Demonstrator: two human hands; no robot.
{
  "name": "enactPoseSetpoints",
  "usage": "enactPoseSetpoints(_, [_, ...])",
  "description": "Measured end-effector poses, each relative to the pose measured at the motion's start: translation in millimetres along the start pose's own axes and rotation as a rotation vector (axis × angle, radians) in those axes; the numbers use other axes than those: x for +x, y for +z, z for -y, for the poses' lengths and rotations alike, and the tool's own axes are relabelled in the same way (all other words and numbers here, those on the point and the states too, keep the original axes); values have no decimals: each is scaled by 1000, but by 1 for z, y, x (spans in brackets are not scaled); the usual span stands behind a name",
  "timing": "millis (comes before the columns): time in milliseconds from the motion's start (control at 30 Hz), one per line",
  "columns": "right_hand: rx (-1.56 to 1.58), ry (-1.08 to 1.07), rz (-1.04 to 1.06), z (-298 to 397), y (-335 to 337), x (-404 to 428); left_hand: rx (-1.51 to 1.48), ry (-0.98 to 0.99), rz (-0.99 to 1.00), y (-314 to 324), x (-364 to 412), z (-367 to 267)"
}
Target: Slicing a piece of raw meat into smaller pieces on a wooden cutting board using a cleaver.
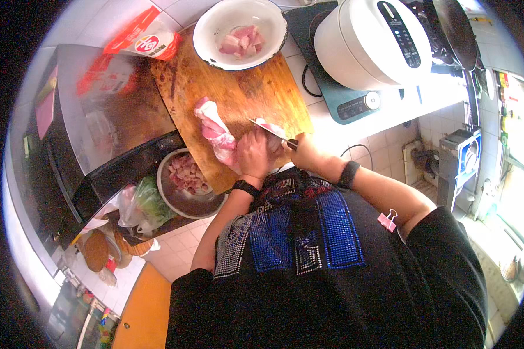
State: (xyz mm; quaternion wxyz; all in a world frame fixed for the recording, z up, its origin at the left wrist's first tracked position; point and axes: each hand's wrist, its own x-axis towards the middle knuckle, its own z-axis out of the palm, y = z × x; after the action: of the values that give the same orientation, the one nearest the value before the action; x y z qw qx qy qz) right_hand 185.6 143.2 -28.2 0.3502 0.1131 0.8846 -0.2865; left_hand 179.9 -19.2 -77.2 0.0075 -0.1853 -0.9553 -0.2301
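My right hand [310, 153] grips the dark handle of a kitchen knife [268, 127], its blade pointing left across a piece of raw meat [276, 144]. Close beside the blade, my left hand [254, 152] holds that meat down with bent fingers; part of the meat is hidden by the hand. A longer strip of raw meat with pale fat [215, 131] lies just left of my left hand. Both pieces rest on a wooden cutting board [244, 94]. At the board's far end stands a white enamel basin [203, 41] with some cut meat [243, 42] in it.
A metal bowl of meat chunks [168, 198] sits below the board's left edge, beside a plastic bag of greens [150, 207]. A red-and-white packet [150, 41] stands at the back left. Rightward, a white rice cooker [362, 43] rests on an induction cooktop [347, 109].
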Motion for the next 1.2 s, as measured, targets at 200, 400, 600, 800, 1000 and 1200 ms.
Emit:
enactPoseSetpoints(200, [-130, -61, 135, 45, -30, 8, -49, -87, -1, 12, -4, 3])
enactPoseSetpoints(400, [-159, -154, 107, 69, -24, 25, 70, 47, 26, 22, -4, 13])
enactPoseSetpoints(600, [-38, -131, -133, -42, 37, 17, 192, -21, -6, 15, -2, 6])
enactPoseSetpoints(800, [-75, -170, 39, 41, -9, 18, 12, -75, -68, 14, -5, 5])
enactPoseSetpoints(1000, [-200, -200, 85, 56, -26, 17, 45, -29, -122, 22, -4, 7])
enactPoseSetpoints(1200, [-123, -54, 45, -2, 8, 13, 64, -74, -53, 6, 1, 2])
